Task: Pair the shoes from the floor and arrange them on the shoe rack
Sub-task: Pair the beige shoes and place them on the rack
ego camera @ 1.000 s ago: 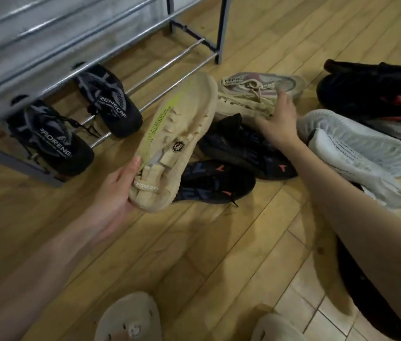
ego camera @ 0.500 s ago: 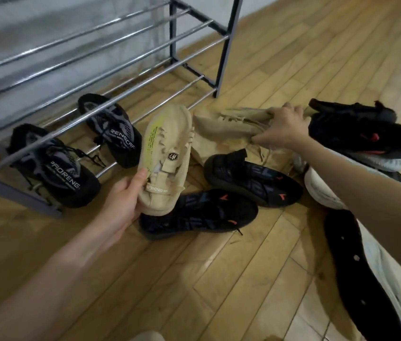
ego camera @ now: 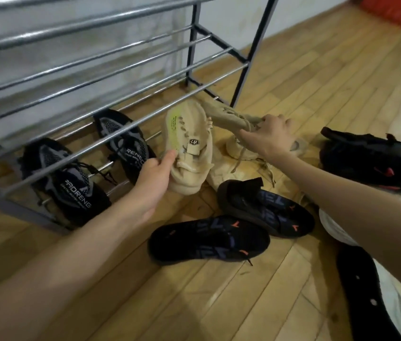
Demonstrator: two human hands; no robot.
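**Both hands on the tan pair in front of the rack**

While the metal-bar shoe rack with dark posts [ego camera: 110, 70] fills the upper left, its lowest tier carries two black mesh trainers with grey panels and white lettering: one at the far left [ego camera: 64, 183], the other just to its right [ego camera: 125, 141], both resting on the bottom bars with toes toward the camera.

Next comes the left hand [ego camera: 155, 178], reaching in from the lower left. Its thumb lies along the near edge of a tan knit shoe with a lime-green stripe and a small dark badge [ego camera: 189, 148], and the remaining fingers curl behind the heel, out of sight, so the shoe is gripped and held up, toe pointing toward the rack's front bar.

Just right of it, the second tan knit shoe [ego camera: 229, 114] is lifted with its toe near the rack's right post. The right hand [ego camera: 271, 136] grips it at the collar, fingers bent tightly over the top edge and thumb underneath. A further pale beige shoe [ego camera: 239, 151] lies on the wooden plank floor [ego camera: 219, 303] beneath that hand.

Nearer the camera, two black slip-on shoes with purple lettering and orange marks lie on the floor, one low in the centre [ego camera: 209, 244], one beside it to the right [ego camera: 266, 207]. At the far right sits a black trainer with red accents [ego camera: 372, 166], partly behind the right forearm.
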